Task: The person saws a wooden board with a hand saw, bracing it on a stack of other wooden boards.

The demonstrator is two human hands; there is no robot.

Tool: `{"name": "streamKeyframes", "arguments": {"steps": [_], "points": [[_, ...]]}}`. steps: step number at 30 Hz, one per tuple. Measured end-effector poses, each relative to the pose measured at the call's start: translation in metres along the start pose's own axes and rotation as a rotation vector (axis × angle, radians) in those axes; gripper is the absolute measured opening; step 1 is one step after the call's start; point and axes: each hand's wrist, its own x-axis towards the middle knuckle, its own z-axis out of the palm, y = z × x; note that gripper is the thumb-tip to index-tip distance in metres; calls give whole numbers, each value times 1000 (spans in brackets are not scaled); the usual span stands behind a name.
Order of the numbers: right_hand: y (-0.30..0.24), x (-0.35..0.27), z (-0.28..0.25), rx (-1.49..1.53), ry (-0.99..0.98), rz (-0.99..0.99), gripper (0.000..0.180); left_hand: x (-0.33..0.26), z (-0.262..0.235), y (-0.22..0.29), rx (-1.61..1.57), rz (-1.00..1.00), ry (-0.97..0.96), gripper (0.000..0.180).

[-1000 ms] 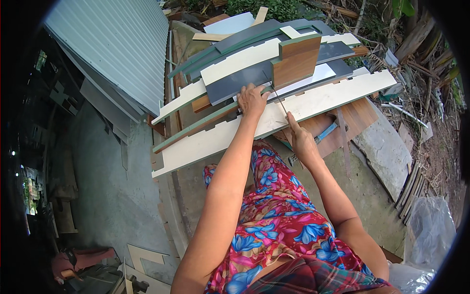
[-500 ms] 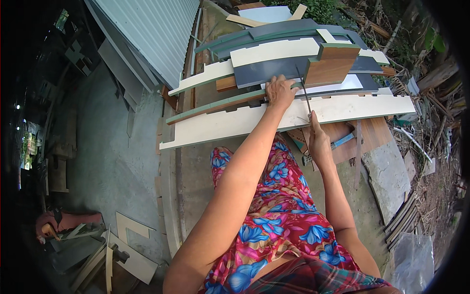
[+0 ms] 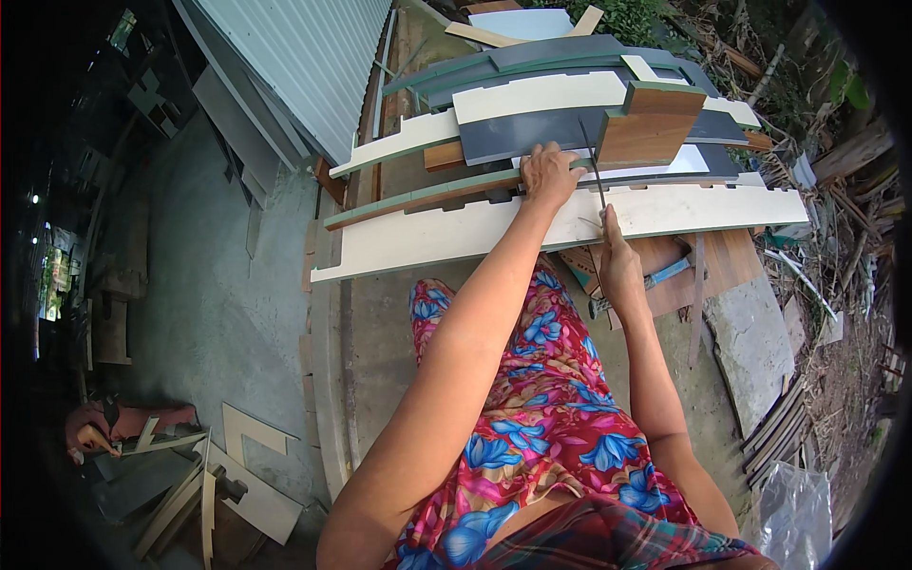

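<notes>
The narrow green-topped strip (image 3: 418,198) lies toward the near edge of the pile of boards (image 3: 537,97), just behind a long white board (image 3: 408,243). The person's left hand (image 3: 551,178) has its grip clamped on the strip's right part. Right there a thin dark blade (image 3: 599,182) crosses it, its near end clasped in the grip of the right hand (image 3: 620,271). In half a second I've seen the blade slide slightly toward the pile's far edge; the left hand stays put. A brown block (image 3: 648,135) stands just right of the blade.
</notes>
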Motion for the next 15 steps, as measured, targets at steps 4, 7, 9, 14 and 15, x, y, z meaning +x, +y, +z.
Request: {"name": "streamKeyframes", "arguments": {"steps": [4,7,9,14,15], "points": [[-5,8,-10,-17,-13,3,59,3,-1,-2,9,7,25,27],[-1,56,-1,-104,-78,93,60,4,4,4,9,18,23,27],[-4,68,3,-118,-86,124,60,4,3,5,2,11,-5,28],[-13,25,-1,-84,-44,51,67,2,-4,-4,-13,-18,-71,29],[-10,10,-3,-92,-40,56,67,4,-3,-3,-21,-12,-74,29]]}}
